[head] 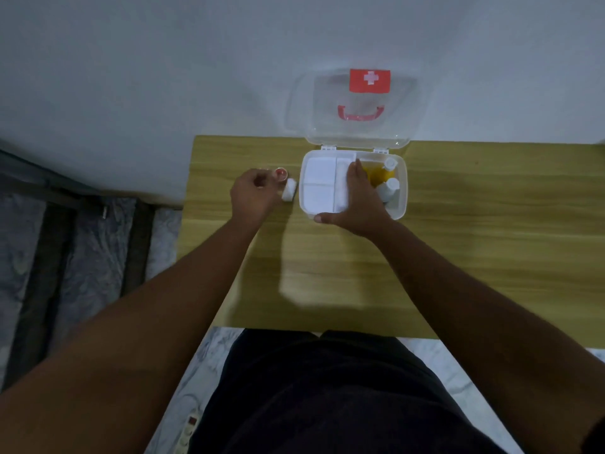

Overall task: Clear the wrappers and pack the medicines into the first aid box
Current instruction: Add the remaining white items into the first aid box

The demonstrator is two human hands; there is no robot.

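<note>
On the table [491,224], right fingers [355,172] lie flat in the box [401,191], left curled.

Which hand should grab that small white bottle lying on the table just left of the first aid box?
Left. The left hand is right beside the small white bottle, while the right hand rests on the white tray inside the first aid box, probably steadying it.
</note>
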